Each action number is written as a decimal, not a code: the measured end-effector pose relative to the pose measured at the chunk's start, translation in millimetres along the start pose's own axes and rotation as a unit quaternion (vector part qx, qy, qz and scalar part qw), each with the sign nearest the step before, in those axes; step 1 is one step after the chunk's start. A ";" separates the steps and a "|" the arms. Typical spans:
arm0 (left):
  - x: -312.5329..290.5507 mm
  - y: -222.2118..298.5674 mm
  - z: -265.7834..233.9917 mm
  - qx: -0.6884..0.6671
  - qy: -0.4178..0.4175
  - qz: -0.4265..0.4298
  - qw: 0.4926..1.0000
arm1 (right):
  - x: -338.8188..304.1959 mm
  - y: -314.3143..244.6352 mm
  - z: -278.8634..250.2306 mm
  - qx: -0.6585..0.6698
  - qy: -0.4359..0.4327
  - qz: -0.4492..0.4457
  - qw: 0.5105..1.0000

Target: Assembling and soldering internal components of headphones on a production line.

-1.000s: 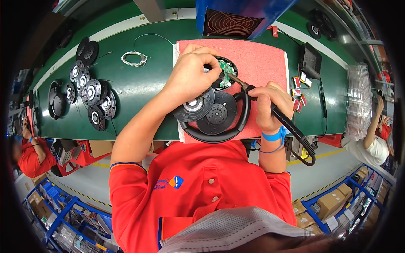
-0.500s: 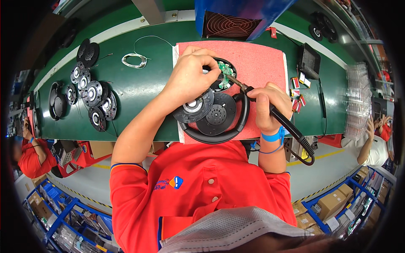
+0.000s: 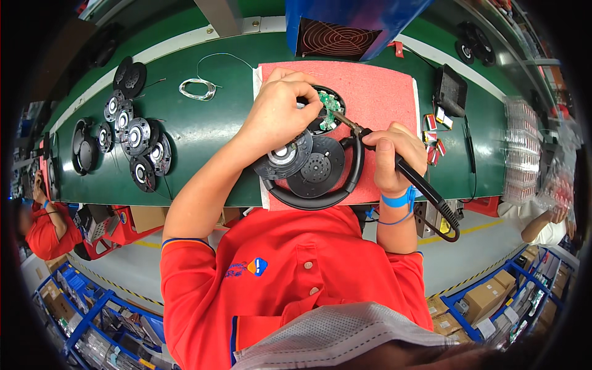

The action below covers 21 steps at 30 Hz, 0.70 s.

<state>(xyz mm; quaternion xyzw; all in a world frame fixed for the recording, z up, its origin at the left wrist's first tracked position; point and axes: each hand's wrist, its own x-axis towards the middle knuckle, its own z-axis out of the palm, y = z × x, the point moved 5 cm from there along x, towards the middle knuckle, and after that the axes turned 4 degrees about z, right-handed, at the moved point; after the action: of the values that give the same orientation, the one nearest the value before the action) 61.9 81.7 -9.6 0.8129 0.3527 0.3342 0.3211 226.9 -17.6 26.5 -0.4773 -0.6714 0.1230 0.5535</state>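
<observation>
My right hand (image 3: 398,157) grips a soldering iron (image 3: 425,187), its metal tip touching or just above a green circuit board (image 3: 330,105). That board sits in the round black ear cup of a headphone at the far end of its black headband (image 3: 308,203). Over the cup's left edge, my left hand (image 3: 282,105) is closed in a pinch. A thin solder wire runs from a silver coil (image 3: 197,90) toward it; the fingertips hide the wire's end. Nearer me, a black speaker disc with a silvery centre (image 3: 283,154) and a perforated black disc (image 3: 317,168) lie by the headband.
A pink foam mat (image 3: 385,92) lies under the work. Several speaker discs (image 3: 137,135) are on the green table at left. Small battery packs (image 3: 431,137), a black tray (image 3: 451,91) and stacked clear plastic trays (image 3: 522,148) stand right. A blue fan box (image 3: 339,34) is behind.
My hands, the iron and the board look almost unmoved. At the far right, a co-worker's hand has shifted, and clear plastic trays now appear above it.
</observation>
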 end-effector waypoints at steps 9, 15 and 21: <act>0.1 -0.3 0.3 0.003 -0.002 -0.005 1.000 | 1.2 -1.9 2.1 -0.009 -0.003 -0.006 1.000; 0.0 1.0 -0.2 0.001 -0.003 -0.001 1.000 | 1.6 -2.4 2.4 -0.005 -0.007 -0.006 1.000; -0.1 1.9 -0.3 0.002 -0.005 0.001 1.000 | -0.1 -3.3 -0.1 0.003 0.006 -0.021 1.000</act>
<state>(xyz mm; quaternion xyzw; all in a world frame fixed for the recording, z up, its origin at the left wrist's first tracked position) 62.3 80.6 -8.0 0.8156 0.3507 0.3301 0.3207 225.3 -19.4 28.7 -0.4619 -0.6779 0.1102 0.5613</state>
